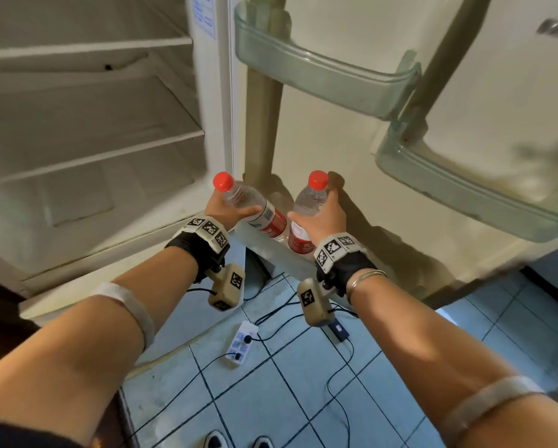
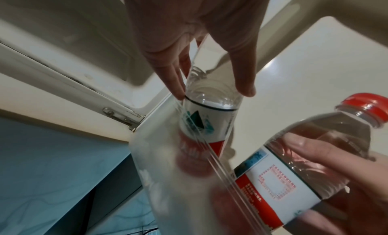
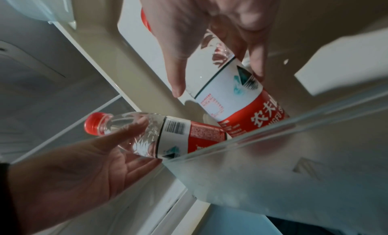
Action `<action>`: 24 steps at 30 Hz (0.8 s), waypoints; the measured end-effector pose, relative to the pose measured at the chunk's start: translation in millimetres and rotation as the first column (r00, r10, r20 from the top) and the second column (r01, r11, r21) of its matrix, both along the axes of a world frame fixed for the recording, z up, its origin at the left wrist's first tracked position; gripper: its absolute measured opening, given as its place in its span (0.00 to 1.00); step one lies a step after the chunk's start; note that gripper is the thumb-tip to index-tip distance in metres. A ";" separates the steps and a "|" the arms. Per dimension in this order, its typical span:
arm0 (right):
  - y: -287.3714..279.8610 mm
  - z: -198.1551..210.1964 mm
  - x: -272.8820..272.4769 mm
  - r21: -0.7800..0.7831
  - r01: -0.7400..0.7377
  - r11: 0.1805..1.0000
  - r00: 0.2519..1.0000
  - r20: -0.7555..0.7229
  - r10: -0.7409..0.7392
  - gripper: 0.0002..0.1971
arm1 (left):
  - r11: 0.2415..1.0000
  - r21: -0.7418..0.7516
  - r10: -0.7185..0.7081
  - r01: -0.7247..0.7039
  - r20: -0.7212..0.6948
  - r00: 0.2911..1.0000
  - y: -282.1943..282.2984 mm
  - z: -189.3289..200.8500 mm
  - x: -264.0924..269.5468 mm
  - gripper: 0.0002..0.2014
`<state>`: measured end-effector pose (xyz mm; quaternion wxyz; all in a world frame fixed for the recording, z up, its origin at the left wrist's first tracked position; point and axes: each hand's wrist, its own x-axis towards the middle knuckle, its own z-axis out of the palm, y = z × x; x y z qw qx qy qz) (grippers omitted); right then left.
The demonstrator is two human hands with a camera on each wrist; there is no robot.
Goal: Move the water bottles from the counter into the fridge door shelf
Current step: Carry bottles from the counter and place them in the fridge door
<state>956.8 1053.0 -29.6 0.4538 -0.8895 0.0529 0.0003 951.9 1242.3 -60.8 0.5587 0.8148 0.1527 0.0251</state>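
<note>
Shoes (image 1: 238, 442) and a white power strip (image 1: 242, 344) on the blue tile floor (image 1: 303, 399) sit closest to you, so you're standing right at the open fridge. Your left hand (image 1: 225, 210) is wrapped around the left bottle (image 1: 255, 210), which leans over with its red cap toward the fridge body. Your right hand (image 1: 326, 218) grips the right bottle (image 1: 306, 215) around its upper half, and that one stands close to upright.

Both bottoms are already down behind the frosted front wall of the lowest door shelf (image 1: 271, 250), so I'd say you're nearly done with this pair: straighten the left one, let go of both. I can't see the counter, so no idea whether more bottles are waiting. The two upper door bins (image 1: 319, 76) look like they have nothing in them.

Labels: red and white, with green peaks, a barcode on the left one, and big Chinese characters, 农夫, on the right bottle's label (image 3: 247, 109), with Latin letters under them cut off by the shelf wall.
</note>
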 end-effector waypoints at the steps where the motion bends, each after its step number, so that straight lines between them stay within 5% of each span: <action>1: -1.1 0.5 -0.7 0.008 0.002 1.000 1.000 -0.007 -0.002 0.45 | 1.000 0.008 0.010 -0.010 0.002 1.000 0.1 0.0 -1.3 0.29; 11: -12.2 -0.5 -6.7 -0.009 -0.043 0.999 0.998 0.044 0.044 0.37 | 0.990 -0.015 0.136 -0.138 -0.100 0.986 2.1 16.1 -33.8 0.40; 20: -10.8 14.1 -37.0 -0.029 -0.053 0.998 0.974 0.220 0.058 0.37 | 0.983 0.027 0.183 -0.182 -0.062 0.981 0.8 32.0 -87.5 0.36; 24: 2.8 26.7 -64.0 -0.184 -0.164 0.969 0.946 0.250 0.208 0.33 | 0.975 0.122 0.189 -0.184 -0.030 0.982 6.2 44.2 -118.4 0.33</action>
